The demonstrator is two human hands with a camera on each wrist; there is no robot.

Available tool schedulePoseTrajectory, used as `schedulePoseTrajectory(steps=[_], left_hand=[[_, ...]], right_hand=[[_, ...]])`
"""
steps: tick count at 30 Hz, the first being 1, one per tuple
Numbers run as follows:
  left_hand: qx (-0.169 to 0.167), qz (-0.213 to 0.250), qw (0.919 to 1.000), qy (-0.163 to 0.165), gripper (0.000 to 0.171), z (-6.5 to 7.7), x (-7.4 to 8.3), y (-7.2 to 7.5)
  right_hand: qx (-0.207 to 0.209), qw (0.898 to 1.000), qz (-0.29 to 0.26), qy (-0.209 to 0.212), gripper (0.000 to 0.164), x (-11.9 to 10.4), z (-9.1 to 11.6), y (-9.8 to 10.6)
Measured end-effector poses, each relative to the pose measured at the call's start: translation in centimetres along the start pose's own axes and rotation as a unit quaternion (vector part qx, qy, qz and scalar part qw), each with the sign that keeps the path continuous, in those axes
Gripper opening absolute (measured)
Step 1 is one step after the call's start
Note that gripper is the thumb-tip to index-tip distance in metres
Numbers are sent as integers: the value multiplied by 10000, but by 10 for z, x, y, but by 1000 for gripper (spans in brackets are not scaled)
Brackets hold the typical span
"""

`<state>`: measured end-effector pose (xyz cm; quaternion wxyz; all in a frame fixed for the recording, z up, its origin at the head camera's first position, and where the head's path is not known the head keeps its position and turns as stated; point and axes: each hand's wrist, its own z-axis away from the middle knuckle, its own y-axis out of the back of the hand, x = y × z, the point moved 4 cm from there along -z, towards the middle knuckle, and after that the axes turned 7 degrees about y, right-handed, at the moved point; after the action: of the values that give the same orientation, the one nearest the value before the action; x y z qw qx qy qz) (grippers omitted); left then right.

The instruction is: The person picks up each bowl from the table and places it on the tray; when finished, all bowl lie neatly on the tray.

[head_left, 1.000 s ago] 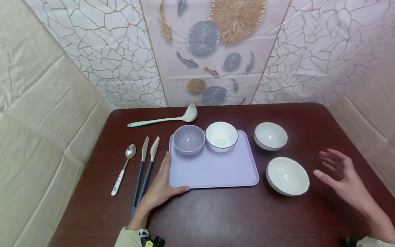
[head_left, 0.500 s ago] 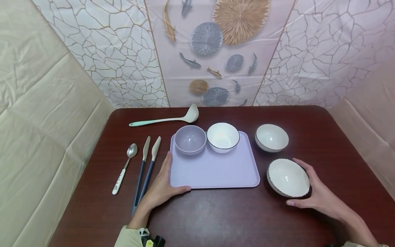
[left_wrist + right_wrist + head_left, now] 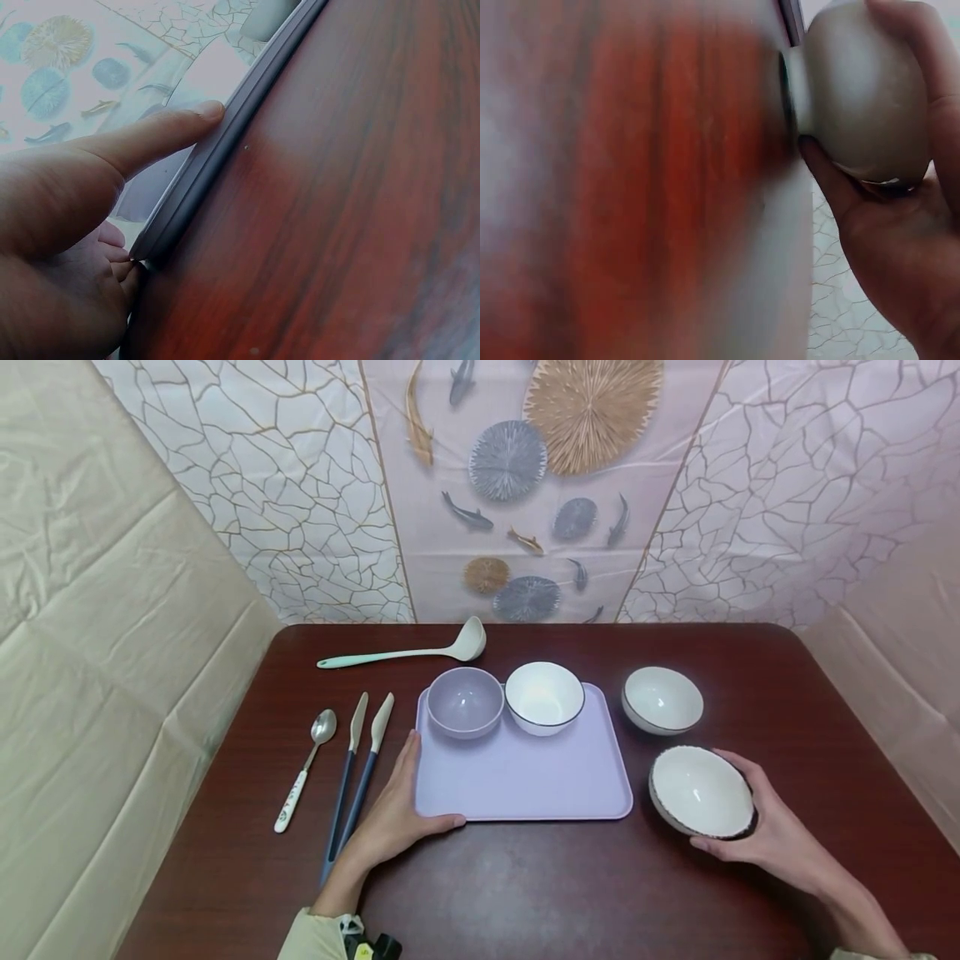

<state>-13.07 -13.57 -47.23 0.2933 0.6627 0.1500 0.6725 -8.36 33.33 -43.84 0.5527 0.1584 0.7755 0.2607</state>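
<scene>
In the head view, my left hand point(image 3: 393, 814) lies at the near left corner of a lilac tray point(image 3: 525, 793). Its fingers extend along the tray's left side, and the straight thumb point(image 3: 169, 133) touches the front rim. My right hand point(image 3: 776, 827) grips a white bowl point(image 3: 701, 789) with an uneven dark rim, right of the tray. Its thumb is at the near side and its fingers reach round the far right side. The right wrist view shows the bowl's outer wall point(image 3: 870, 90) between thumb and fingers. A purple bowl point(image 3: 465, 702) and a dark-rimmed white bowl point(image 3: 543, 697) sit side by side on the tray's back half.
Another white bowl point(image 3: 662, 700) stands behind the gripped one. Left of the tray lie two blue-handled knives point(image 3: 365, 768) and a spoon point(image 3: 306, 770) with a white handle. A mint-green ladle point(image 3: 405, 652) lies behind the tray. Patterned cloth point(image 3: 517, 527) hangs behind the table.
My right hand has come in from the right and taken hold of the rough-rimmed white bowl. My left hand keeps its place at the tray corner. The head view has shifted slightly.
</scene>
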Motion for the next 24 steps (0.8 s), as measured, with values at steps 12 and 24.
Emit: schedulePoseTrajectory(steps=[12, 24], left_hand=[[-10, -11, 10000, -45, 133, 0, 0, -1], [56, 22, 10000, -70, 132, 1, 2, 0]], right_hand=[[318, 9992, 210, 129, 119, -17, -24, 26], [393, 9986, 307, 155, 119, -18, -26, 25]])
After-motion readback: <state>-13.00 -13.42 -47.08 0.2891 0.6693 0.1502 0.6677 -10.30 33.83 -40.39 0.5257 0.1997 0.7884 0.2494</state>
